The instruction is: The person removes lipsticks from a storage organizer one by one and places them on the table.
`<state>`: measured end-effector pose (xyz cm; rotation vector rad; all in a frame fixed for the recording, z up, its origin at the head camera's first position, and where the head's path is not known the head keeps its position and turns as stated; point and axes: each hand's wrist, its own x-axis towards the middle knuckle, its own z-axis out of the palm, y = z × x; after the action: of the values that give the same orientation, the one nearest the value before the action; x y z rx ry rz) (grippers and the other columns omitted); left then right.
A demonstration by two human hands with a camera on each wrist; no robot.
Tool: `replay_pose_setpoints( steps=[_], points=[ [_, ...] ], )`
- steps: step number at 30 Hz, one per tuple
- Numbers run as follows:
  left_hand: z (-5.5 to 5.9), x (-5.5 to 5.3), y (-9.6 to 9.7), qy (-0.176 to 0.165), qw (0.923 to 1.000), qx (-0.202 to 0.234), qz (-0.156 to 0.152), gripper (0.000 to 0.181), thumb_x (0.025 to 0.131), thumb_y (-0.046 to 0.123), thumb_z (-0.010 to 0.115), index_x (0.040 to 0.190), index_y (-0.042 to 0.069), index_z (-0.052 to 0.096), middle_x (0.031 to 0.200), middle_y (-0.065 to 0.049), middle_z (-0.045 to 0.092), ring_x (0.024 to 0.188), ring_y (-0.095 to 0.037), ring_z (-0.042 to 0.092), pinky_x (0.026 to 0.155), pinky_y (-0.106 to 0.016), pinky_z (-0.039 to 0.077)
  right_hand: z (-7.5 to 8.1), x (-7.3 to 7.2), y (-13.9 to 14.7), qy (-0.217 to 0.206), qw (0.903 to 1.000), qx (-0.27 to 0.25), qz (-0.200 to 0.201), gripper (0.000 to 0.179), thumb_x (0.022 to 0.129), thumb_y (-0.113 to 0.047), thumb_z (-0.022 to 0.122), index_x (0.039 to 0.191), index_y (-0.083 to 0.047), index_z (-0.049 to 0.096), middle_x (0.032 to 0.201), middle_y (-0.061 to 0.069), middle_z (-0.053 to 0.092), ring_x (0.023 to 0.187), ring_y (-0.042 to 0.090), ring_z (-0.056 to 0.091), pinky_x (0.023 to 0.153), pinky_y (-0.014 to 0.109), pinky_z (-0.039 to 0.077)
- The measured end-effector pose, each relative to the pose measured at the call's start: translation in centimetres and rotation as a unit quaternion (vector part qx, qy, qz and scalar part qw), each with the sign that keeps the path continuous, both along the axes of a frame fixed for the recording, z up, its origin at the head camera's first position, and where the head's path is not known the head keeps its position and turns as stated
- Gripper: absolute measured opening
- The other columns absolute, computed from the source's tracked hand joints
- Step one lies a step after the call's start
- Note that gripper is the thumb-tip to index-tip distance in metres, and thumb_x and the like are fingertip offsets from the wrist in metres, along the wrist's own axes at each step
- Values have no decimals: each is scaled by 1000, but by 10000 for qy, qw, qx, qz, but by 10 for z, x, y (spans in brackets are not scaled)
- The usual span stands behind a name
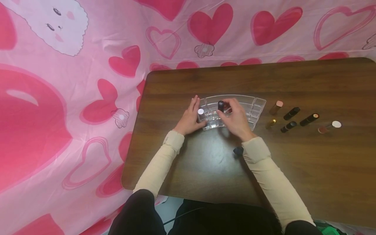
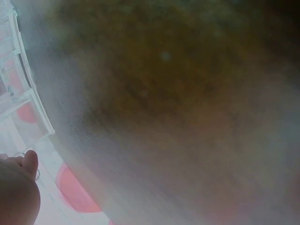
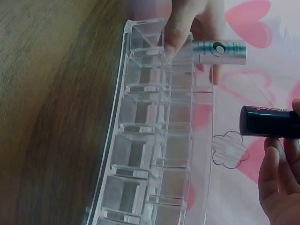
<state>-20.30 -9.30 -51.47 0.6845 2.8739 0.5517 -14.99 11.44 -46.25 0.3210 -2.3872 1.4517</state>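
Note:
A clear, curved, tiered acrylic organizer with small compartments stands on the table. My right hand holds a black lipstick tube upright over its middle, fingers and thumb around the tube. At the organizer's left end lies my left hand, fingers straight along the side and thumb at the front corner. Beside those fingers, a silver tube with a pale top stands in a left compartment. The left wrist view is mostly blurred, showing part of the organizer and a bit of the hand.
To the right on the wooden table stand a pink-topped tube, a gold tube, several black tubes and a white-capped clear tube. A small dark object lies by my right wrist. Pink heart-print cloth hangs behind.

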Motion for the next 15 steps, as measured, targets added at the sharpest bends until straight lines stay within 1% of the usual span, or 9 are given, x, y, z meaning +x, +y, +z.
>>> replay_pose_setpoints(
  steps=[8, 12, 15],
  points=[
    [1, 0, 1, -52, 10000, 18, 31, 107, 72, 52, 64, 145, 16, -6, 148, 12, -21, 138, -11, -10, 108, -42, 23, 5, 4, 7, 15, 9999, 86, -144, 32, 75, -13, 70, 100, 0, 56, 90, 10, 57, 78, 20, 56, 69, 33, 49],
    [0, 0, 0, -15, 10000, 89, 12, 107, 72, 52, 64, 145, 15, -4, 149, 11, -19, 138, -12, -8, 108, -43, 24, 5, 5, 10, -5, 9998, 58, -186, 33, 74, -13, 71, 101, -1, 56, 90, 10, 56, 78, 18, 55, 69, 30, 48],
    [-1, 0, 0, 33, 10000, 93, -7, 106, 72, 53, 64, 145, 13, -1, 149, 11, -17, 138, -12, -8, 107, -44, 25, 5, 7, 13, -44, 9998, -17, -190, 33, 73, -11, 72, 101, 0, 56, 90, 10, 55, 78, 18, 54, 69, 31, 48]
  ],
)
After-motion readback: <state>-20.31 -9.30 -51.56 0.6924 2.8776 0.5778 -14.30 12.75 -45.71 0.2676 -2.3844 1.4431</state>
